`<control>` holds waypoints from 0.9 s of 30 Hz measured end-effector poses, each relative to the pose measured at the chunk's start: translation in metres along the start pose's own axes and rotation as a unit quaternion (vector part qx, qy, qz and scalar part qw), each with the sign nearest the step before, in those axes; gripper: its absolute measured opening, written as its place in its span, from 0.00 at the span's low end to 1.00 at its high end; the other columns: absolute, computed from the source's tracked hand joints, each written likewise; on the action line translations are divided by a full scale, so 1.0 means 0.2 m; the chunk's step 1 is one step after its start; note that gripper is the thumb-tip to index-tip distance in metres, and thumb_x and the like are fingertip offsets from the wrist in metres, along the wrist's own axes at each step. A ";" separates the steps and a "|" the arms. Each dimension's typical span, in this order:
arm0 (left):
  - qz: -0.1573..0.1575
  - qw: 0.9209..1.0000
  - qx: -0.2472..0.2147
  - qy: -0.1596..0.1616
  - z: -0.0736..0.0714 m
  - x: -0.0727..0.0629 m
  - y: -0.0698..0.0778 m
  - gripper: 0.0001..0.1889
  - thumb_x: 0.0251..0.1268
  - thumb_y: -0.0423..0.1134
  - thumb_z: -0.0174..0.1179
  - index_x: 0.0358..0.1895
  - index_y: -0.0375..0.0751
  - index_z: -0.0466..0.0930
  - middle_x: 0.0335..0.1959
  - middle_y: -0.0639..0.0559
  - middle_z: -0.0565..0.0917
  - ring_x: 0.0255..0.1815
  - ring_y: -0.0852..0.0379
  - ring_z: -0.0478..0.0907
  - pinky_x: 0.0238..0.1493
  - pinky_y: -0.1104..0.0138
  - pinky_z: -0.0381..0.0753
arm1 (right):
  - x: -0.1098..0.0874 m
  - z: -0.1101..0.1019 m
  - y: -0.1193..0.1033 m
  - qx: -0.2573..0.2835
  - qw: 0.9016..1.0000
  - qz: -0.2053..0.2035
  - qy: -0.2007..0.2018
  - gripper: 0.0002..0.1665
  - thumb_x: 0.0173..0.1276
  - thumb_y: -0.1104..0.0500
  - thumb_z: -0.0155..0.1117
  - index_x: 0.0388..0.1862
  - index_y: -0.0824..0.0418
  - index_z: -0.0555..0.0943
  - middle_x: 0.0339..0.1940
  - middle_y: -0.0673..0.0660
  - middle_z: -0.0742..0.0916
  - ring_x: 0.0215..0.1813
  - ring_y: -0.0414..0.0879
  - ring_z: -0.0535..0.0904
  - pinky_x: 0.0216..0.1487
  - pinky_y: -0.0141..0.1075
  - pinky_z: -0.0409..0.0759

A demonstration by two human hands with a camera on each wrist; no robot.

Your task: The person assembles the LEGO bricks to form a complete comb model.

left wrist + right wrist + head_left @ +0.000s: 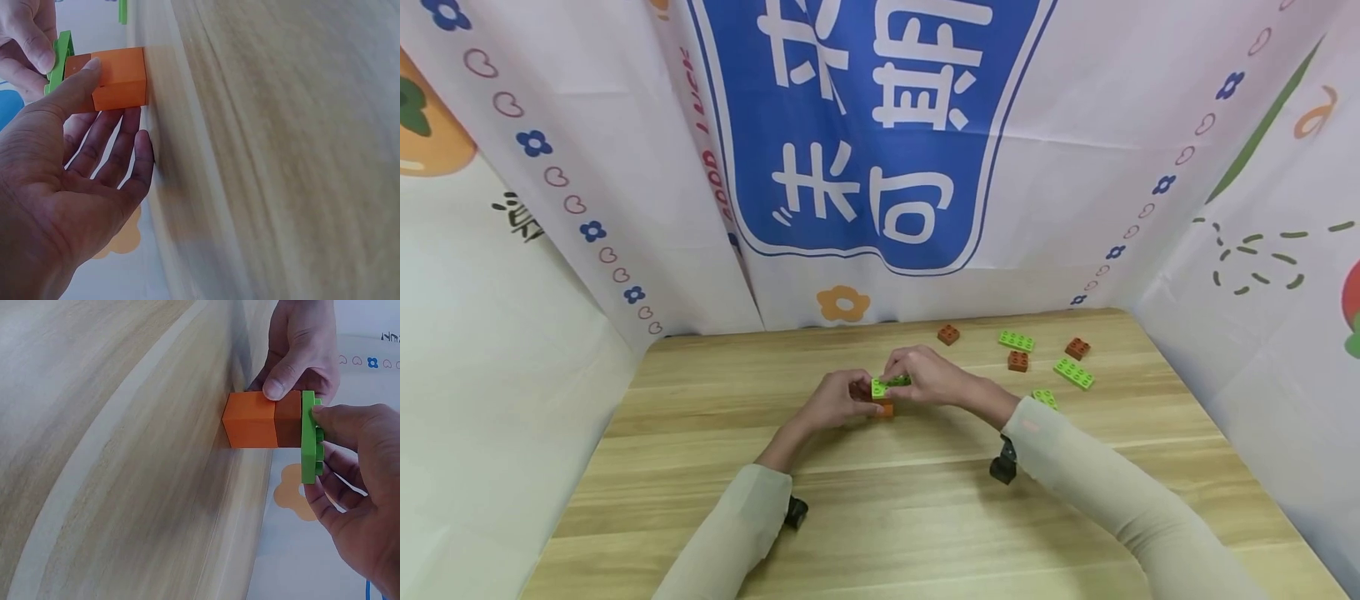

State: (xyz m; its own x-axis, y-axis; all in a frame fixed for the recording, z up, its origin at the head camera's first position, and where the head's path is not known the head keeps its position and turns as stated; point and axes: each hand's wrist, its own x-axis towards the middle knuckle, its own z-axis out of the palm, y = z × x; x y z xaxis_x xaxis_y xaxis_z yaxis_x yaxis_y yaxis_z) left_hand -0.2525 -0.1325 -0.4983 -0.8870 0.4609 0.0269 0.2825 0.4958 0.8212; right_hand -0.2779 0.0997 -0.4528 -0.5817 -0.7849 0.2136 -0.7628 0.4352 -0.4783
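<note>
An orange block stands on the wooden table with a darker brown brick stacked on it. My left hand grips this stack from the left, its thumb lying along the near side where brown meets orange. On top sits a long, flat, bright green brick, which sticks out past the stack on the right. My right hand pinches the green brick between thumb and fingers. In the left wrist view, the green brick lies slightly tilted against the top of the brown one.
Loose bricks lie at the back right of the table: three brown ones, including a brown brick, and three green ones, including a green brick. Another green brick is partly hidden by the right sleeve. A printed cloth hangs behind.
</note>
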 end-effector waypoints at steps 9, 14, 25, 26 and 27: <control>-0.001 1.000 0.003 -0.004 0.00 0.01 0.00 0.12 0.62 0.34 0.78 0.44 0.39 0.85 0.40 0.51 0.89 0.41 0.58 0.84 0.46 0.66 0.87 | 0.00 0.00 -0.01 -0.012 1.000 0.014 -0.006 0.14 0.68 0.62 0.77 0.51 0.63 0.91 0.47 0.57 0.90 0.49 0.48 0.88 0.53 0.36 0.87; 0.006 1.000 -0.002 -0.005 0.00 0.00 0.00 0.12 0.63 0.34 0.77 0.45 0.37 0.84 0.41 0.49 0.89 0.41 0.56 0.85 0.47 0.66 0.87 | 0.00 0.00 -0.02 -0.026 1.000 0.011 -0.005 0.14 0.68 0.62 0.77 0.51 0.63 0.91 0.48 0.58 0.90 0.50 0.49 0.88 0.54 0.38 0.87; 0.006 1.000 -0.013 -0.006 0.00 -0.01 0.00 0.12 0.64 0.33 0.77 0.47 0.39 0.85 0.44 0.49 0.89 0.47 0.53 0.87 0.52 0.62 0.89 | -0.01 0.02 -0.02 -0.023 1.000 0.001 0.007 0.14 0.69 0.61 0.77 0.52 0.64 0.91 0.48 0.57 0.90 0.50 0.49 0.88 0.53 0.36 0.87; 0.006 1.000 -0.015 -0.006 0.00 -0.01 0.00 0.12 0.64 0.34 0.77 0.47 0.40 0.85 0.44 0.50 0.89 0.47 0.53 0.87 0.52 0.62 0.88 | -0.02 0.02 -0.02 -0.023 1.000 0.001 0.009 0.14 0.69 0.61 0.77 0.52 0.64 0.90 0.48 0.57 0.90 0.50 0.48 0.88 0.53 0.35 0.87; 0.009 1.000 -0.018 -0.007 0.00 -0.01 0.00 0.12 0.64 0.34 0.76 0.47 0.40 0.86 0.44 0.50 0.89 0.48 0.53 0.87 0.52 0.62 0.88 | -0.02 0.02 -0.02 -0.023 1.000 0.001 0.011 0.14 0.69 0.61 0.77 0.52 0.64 0.90 0.48 0.57 0.90 0.50 0.48 0.88 0.53 0.34 0.87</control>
State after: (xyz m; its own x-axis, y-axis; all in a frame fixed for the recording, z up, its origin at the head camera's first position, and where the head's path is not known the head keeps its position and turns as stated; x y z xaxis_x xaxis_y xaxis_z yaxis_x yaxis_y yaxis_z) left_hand -0.2511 -0.1339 -0.4990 -0.8761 0.4809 0.0339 0.2852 0.4604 0.8407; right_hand -0.2710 0.0989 -0.4547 -0.5888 -0.7742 0.2320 -0.7735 0.4566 -0.4395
